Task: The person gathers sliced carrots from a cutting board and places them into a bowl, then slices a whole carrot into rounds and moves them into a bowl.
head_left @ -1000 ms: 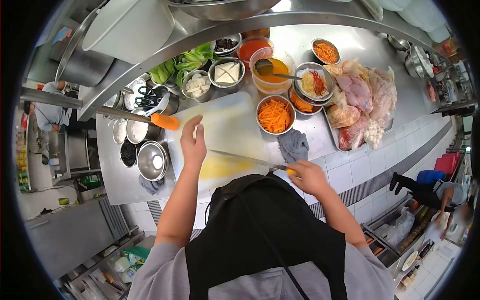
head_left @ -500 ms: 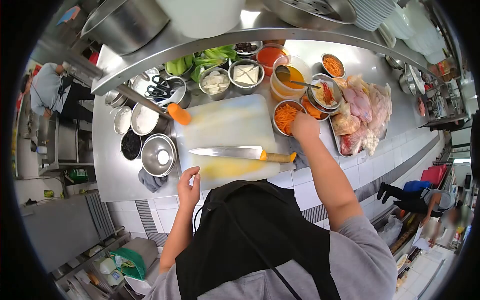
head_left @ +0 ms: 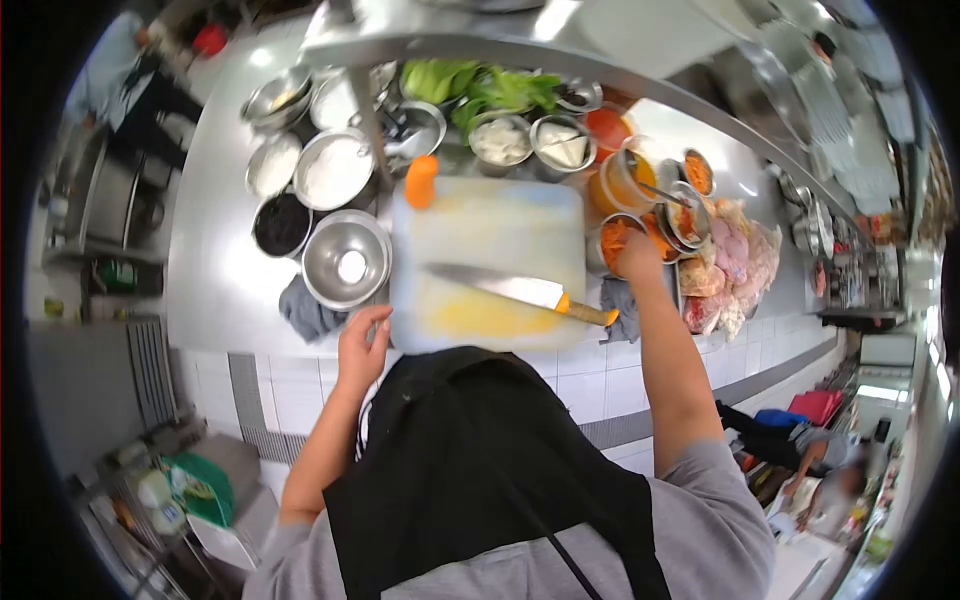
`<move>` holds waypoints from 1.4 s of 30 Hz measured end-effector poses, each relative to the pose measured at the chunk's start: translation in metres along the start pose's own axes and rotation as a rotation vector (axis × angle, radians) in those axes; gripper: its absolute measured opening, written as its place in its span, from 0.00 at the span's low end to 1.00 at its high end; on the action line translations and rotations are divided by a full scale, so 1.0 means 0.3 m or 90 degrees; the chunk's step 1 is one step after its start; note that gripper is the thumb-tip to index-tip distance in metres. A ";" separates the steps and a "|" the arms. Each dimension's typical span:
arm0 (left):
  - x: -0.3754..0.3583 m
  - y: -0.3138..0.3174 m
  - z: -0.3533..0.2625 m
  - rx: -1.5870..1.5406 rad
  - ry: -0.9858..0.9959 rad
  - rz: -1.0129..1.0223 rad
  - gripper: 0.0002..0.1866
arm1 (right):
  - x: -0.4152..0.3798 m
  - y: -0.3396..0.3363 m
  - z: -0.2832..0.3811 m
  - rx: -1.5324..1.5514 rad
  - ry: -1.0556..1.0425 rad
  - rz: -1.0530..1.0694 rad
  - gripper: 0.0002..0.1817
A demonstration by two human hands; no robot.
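Two hands are at the counter (head_left: pixel 215 250); the step in hand is judged to be handling shredded carrot (head_left: pixel 611 238). It sits in a steel bowl (head_left: pixel 594 258) just beside the cutting board's (head_left: pixel 500 230) right edge. The right hand (head_left: pixel 638 258) reaches into the bowl; its fingertips are hidden, so whether they pinch carrot cannot be told. The left hand (head_left: pixel 362 345) is bare, loosely curled with thumb apart, near the board's lower left corner. Any lift from the bowl calls, in this judgement, for clearing its rim and the nearby ladle handle (head_left: pixel 662 193). The knife (head_left: pixel 520 290) lies unheld across the board, its handle overhanging the right edge beside a grey cloth (head_left: pixel 622 300), a snag risk for the forearm. Room is tightest around the crowded bowls, widest over the board between the knife and the carrot piece (head_left: pixel 421 183).
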State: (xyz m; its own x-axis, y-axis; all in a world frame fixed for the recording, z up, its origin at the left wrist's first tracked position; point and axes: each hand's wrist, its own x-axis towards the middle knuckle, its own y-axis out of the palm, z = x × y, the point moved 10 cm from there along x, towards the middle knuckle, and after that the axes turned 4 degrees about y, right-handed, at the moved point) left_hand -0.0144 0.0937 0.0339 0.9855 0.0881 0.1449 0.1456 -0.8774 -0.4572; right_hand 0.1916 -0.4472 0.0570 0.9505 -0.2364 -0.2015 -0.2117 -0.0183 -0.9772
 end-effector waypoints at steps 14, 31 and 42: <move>-0.081 0.008 0.019 -0.102 -0.044 0.007 0.12 | 0.007 0.012 -0.075 0.095 -0.110 -0.195 0.13; 0.046 0.367 -0.299 -0.035 -0.035 -0.022 0.13 | -0.075 -0.096 -0.056 0.303 -0.381 -0.211 0.14; 0.429 1.164 -0.573 0.036 -0.150 0.275 0.26 | 0.699 -0.282 -0.925 0.564 -0.036 -0.331 0.16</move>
State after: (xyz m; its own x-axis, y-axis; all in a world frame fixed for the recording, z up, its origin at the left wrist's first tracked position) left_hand 0.1484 -0.2824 0.0438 0.9488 -0.1675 -0.2678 -0.2820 -0.8313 -0.4790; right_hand 0.3457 -0.7648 0.1161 0.8911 -0.3570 0.2800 0.4506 0.6237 -0.6387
